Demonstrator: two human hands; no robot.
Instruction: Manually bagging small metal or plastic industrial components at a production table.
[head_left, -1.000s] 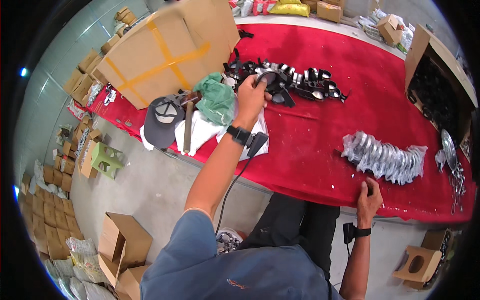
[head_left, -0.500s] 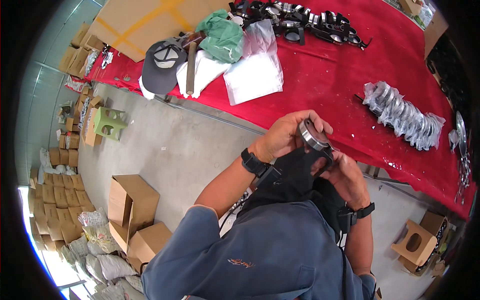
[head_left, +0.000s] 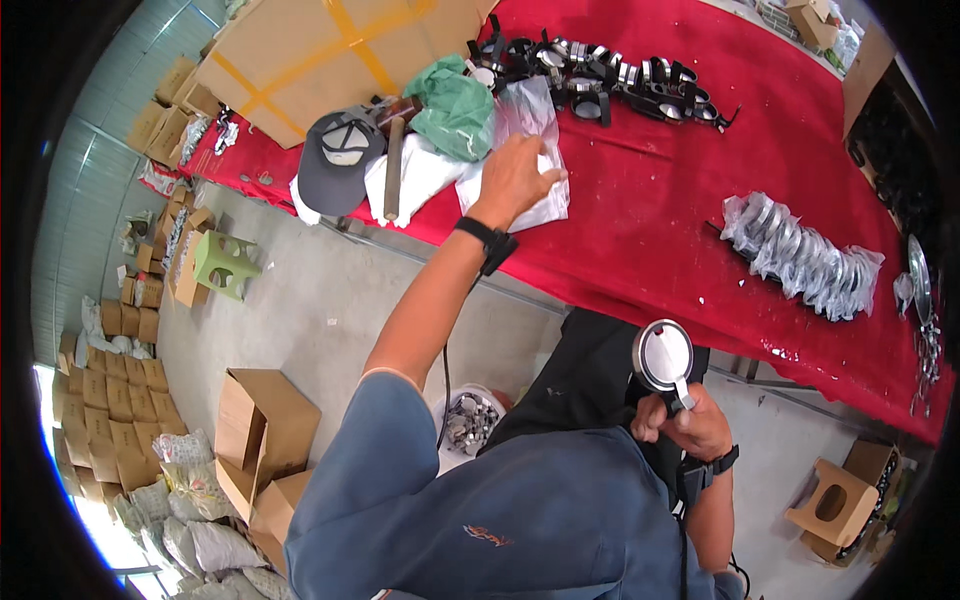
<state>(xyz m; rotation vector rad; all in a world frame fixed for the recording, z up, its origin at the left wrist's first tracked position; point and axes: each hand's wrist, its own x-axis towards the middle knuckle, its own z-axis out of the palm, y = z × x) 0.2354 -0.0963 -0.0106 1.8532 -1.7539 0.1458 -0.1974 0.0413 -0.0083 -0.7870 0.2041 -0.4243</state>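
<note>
My left hand (head_left: 514, 182) reaches over the table, above the stack of clear plastic bags (head_left: 540, 212). Its fingers are bent, with a gap between thumb and forefinger, and nothing shows in them. Close to my lap, my right hand (head_left: 695, 425) grips a round metal lid (head_left: 664, 356) from below. The lid has a shiny rim, a flat silvery face and a narrow metal tab running down toward my fingers. My palm hides its lower part.
Across the red-covered table (head_left: 640, 240) lie a row of black-and-metal round parts (head_left: 610, 85), a plastic-wrapped row of discs (head_left: 800, 255), a green bag (head_left: 452, 108), a hammer (head_left: 394, 170) and a grey cap (head_left: 340, 160). A bucket of metal pieces (head_left: 470, 425) stands beside my lap.
My left hand has let go of the lid and moved up and left to the plastic bags. My right hand has lowered the lid toward my lap, turning its flat face up.
</note>
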